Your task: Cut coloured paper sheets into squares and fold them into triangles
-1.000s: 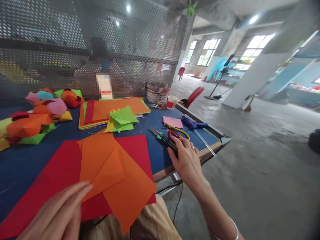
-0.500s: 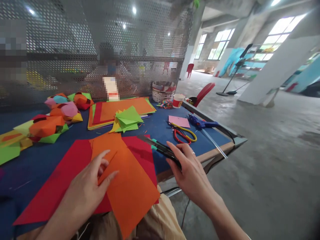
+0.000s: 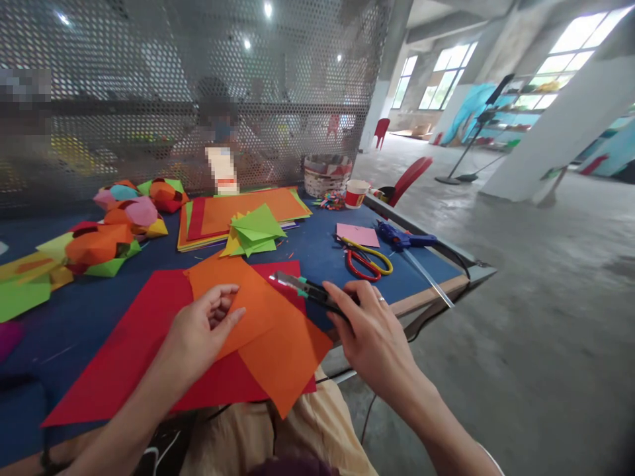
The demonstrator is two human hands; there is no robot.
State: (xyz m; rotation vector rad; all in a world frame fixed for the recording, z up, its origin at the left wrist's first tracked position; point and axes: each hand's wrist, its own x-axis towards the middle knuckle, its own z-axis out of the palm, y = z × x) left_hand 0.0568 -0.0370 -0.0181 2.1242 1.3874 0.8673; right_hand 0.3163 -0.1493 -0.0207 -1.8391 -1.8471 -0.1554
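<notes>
My right hand is closed around a black and green utility knife, its blade out and pointing left above the papers. My left hand hovers at the left side of the orange paper, fingers curled and thumb apart, with nothing visibly gripped. The orange paper looks divided or folded, with one part overlapping another. Beneath it, a large red sheet lies along the table's front edge. Scissors with red and yellow handles rest beyond my right hand.
Stacked coloured paper and green pieces lie further back. Folded paper shapes are at left. A blue glue gun, pink paper, paper cup and basket stand at right. A perforated metal screen rises behind.
My left hand has moved up and right. The orange paper's lower part has swung right and up, showing an overlapping edge. The knife blade has turned and catches light.
</notes>
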